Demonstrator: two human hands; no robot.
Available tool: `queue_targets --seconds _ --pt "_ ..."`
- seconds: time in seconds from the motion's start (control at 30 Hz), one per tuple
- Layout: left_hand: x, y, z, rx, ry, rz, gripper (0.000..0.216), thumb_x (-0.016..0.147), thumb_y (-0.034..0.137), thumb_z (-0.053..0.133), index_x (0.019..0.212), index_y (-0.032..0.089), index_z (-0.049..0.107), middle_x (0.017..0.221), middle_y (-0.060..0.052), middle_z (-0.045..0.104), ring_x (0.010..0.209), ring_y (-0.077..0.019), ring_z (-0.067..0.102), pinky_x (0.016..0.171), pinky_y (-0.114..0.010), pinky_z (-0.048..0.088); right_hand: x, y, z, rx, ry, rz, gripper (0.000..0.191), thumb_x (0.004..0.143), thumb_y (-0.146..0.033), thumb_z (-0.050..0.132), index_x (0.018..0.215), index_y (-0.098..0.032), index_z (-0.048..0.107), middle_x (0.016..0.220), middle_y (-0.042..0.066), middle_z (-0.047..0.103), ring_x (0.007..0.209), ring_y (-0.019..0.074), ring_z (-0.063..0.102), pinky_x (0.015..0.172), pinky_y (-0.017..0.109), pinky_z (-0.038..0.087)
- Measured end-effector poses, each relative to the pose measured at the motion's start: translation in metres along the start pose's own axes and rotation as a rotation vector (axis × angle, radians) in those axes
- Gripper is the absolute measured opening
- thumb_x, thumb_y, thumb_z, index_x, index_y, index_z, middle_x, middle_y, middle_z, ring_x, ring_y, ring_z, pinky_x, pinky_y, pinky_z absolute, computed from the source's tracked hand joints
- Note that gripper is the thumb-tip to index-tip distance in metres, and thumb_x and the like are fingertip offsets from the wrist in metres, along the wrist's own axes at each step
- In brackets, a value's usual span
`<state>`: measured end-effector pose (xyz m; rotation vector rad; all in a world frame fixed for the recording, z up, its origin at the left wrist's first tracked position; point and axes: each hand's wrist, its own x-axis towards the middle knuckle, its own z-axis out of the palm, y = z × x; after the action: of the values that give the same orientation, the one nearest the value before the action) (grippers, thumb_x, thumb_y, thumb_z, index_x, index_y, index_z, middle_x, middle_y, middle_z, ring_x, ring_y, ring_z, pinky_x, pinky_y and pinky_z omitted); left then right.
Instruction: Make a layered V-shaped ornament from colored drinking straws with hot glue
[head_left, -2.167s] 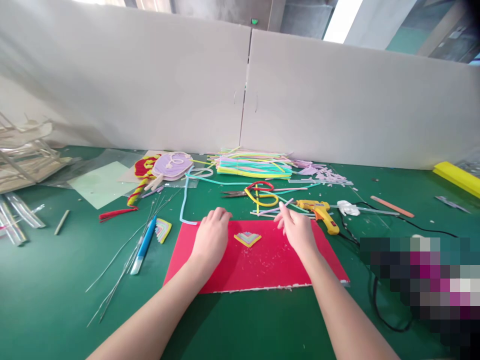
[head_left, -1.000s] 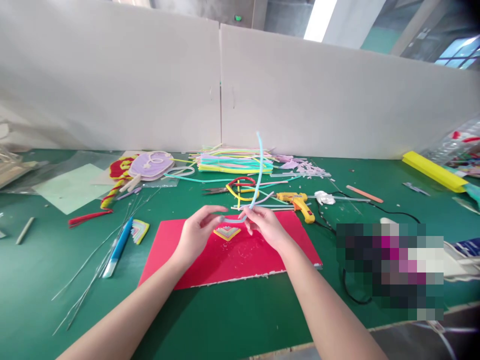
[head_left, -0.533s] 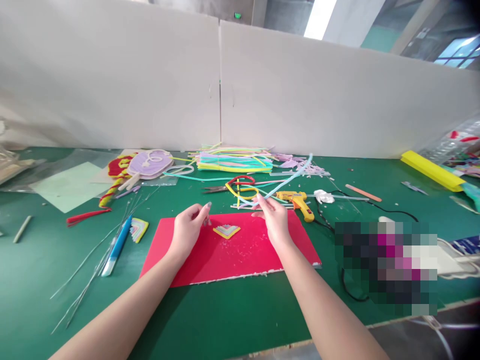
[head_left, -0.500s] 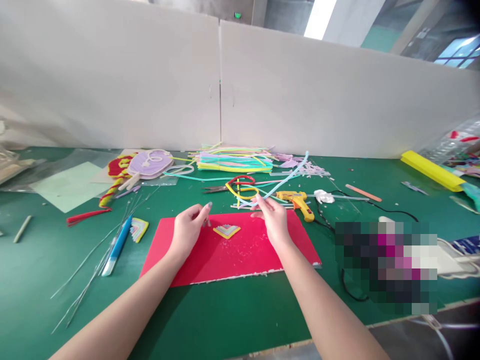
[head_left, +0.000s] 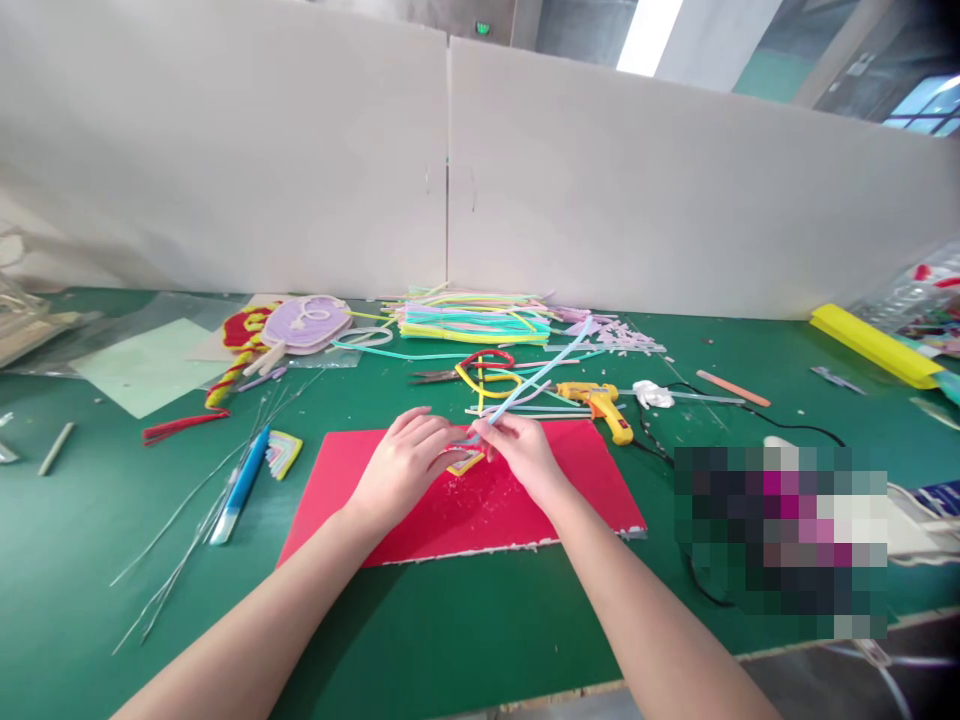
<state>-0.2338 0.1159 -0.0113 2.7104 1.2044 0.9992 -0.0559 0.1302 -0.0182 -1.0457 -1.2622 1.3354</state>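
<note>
A red sheet [head_left: 517, 500] lies on the green table in front of me. My left hand [head_left: 409, 468] and my right hand [head_left: 525, 455] meet over its far middle, fingers pinched together. Both grip a light blue strip [head_left: 536, 378] that slants up and away to the right. Under the fingertips sits a small layered yellow-edged piece [head_left: 463, 462], mostly hidden by my hands.
A yellow glue gun [head_left: 600, 402] with a black cord lies just right of the sheet. Behind are scissors [head_left: 435, 377], a heap of coloured strips [head_left: 472, 320] and a purple and red craft piece [head_left: 300, 325]. A blue pen [head_left: 238, 487] and thin wires lie left. White partition boards close the back.
My hands came together over the small piece on the red sheet. The blue strip, held out to the right half a second ago, came down to it, and my left hand now pinches it too.
</note>
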Motion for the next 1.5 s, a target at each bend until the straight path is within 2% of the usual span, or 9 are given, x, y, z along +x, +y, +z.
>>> queue_targets --seconds 0.13,0.33,0.53,0.63,0.77,0.93,1.17,1.33,1.5 --pt "-0.001 -0.001 0.003 -0.052 0.010 -0.015 0.019 0.093 0.027 0.044 0.089 0.020 0.061 0.085 -0.001 0.069 0.080 -0.0142 0.061 0.093 -0.036 0.040 0.004 0.004 -0.003 0.009 0.023 -0.005 0.033 0.067 -0.046 0.070 0.078 -0.016 0.064 0.067 -0.001 0.060 0.051 0.0086 0.049 0.046 0.022 0.041" --pt "-0.001 -0.007 0.000 -0.160 -0.088 -0.016 0.019 0.092 0.027 0.046 0.087 0.019 0.062 0.083 -0.003 0.067 0.083 -0.0169 0.059 0.080 -0.032 0.042 0.005 -0.009 -0.028 -0.355 0.516 -0.434 0.037 0.078 -0.036 0.064 0.112 -0.023 0.054 0.098 0.004 0.056 0.062 0.0087 0.053 0.051 0.023 0.046" --pt "0.001 -0.005 -0.009 -0.294 -0.063 -0.001 0.017 0.091 0.027 0.048 0.084 0.019 0.062 0.083 -0.004 0.068 0.082 -0.0169 0.061 0.079 -0.032 0.044 -0.006 -0.026 -0.043 -0.655 -0.237 -0.482 0.015 0.085 -0.031 0.058 0.096 -0.027 0.067 0.106 0.004 0.062 0.095 0.0164 0.060 0.075 0.027 0.051" --pt "0.003 0.000 -0.012 -0.354 -0.018 -0.059 0.014 0.090 0.026 0.051 0.084 0.019 0.062 0.084 -0.004 0.067 0.083 -0.0167 0.061 0.078 -0.030 0.045 -0.007 -0.019 -0.046 -0.647 -0.307 -0.453 0.013 0.086 -0.030 0.057 0.090 -0.026 0.069 0.092 0.002 0.068 0.091 0.0166 0.062 0.081 0.029 0.050" --pt "0.006 -0.001 -0.013 -0.407 0.212 -0.305 0.015 0.090 0.023 0.047 0.086 0.019 0.060 0.093 -0.006 0.064 0.087 -0.0156 0.060 0.079 -0.028 0.047 -0.003 -0.014 -0.055 -0.649 -0.109 -0.583 0.014 0.086 -0.027 0.056 0.084 -0.022 0.069 0.084 0.004 0.068 0.078 0.0154 0.064 0.073 0.029 0.052" --pt "0.005 -0.026 -0.008 -0.528 0.474 -0.702 0.020 0.089 0.030 0.042 0.076 0.018 0.051 0.068 0.000 0.056 0.064 -0.0125 0.056 0.064 -0.024 0.047 -0.004 -0.023 -0.068 -0.754 0.199 -0.787 0.011 0.085 -0.023 0.058 0.087 -0.022 0.069 0.081 0.004 0.069 0.075 0.0166 0.064 0.071 0.032 0.053" --pt "0.008 -0.030 -0.009 -0.474 0.395 -0.764 0.036 0.087 0.034 0.044 0.055 0.018 0.047 0.054 0.002 0.051 0.056 -0.0116 0.049 0.059 -0.022 0.040 -0.025 -0.043 -0.062 -0.882 0.573 -1.134 0.027 0.078 -0.009 0.064 0.099 -0.027 0.067 0.085 0.003 0.070 0.078 0.0190 0.065 0.072 0.034 0.052" --pt "0.040 -0.024 -0.014 -0.493 0.403 -0.687 0.023 0.082 0.031 0.054 0.064 0.016 0.059 0.059 0.001 0.060 0.058 -0.0109 0.054 0.060 -0.021 0.042 -0.027 -0.054 -0.056 -1.086 0.410 -1.176 0.033 0.077 -0.007 0.065 0.101 -0.028 0.067 0.085 0.002 0.071 0.079 0.0190 0.062 0.075 0.034 0.049" --pt "0.072 -0.042 -0.018 -0.569 0.376 -0.530 0.009 0.079 0.024 0.056 0.076 0.016 0.059 0.068 0.000 0.064 0.062 -0.0112 0.059 0.064 -0.022 0.046 -0.025 -0.042 -0.059 -1.105 0.041 -1.026 0.025 0.084 -0.009 0.055 0.100 -0.023 0.067 0.087 0.003 0.070 0.084 0.0183 0.060 0.077 0.035 0.048"
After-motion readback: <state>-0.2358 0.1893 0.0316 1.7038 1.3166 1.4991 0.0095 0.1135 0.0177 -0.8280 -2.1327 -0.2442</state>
